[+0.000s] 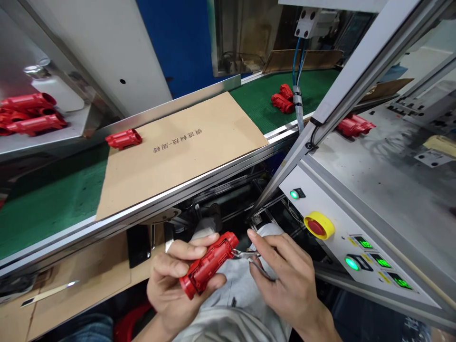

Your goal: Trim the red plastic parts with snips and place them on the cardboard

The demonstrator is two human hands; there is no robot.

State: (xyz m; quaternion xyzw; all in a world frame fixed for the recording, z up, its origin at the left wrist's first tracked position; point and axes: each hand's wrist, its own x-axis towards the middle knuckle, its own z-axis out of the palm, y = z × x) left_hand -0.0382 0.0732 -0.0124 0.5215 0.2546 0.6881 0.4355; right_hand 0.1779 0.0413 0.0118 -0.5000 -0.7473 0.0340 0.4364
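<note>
My left hand (pixel 174 285) is closed around a red plastic housing (pixel 208 265), held over my lap below the conveyor edge. My right hand (pixel 285 275) grips small metal cutters (pixel 249 256) whose tip touches the right end of the housing. Another red housing (pixel 124 138) lies on the brown cardboard sheet (pixel 185 147) on the green conveyor belt (pixel 53 199). Two more red housings (pixel 284 99) lie farther along the belt.
A pile of red housings (pixel 30 114) sits on a metal shelf at far left. A machine panel at right carries a red and yellow stop button (pixel 318 226), green lit buttons (pixel 352 263) and displays. One red housing (pixel 354 125) lies on the machine top. Blue hoses (pixel 297 71) hang down.
</note>
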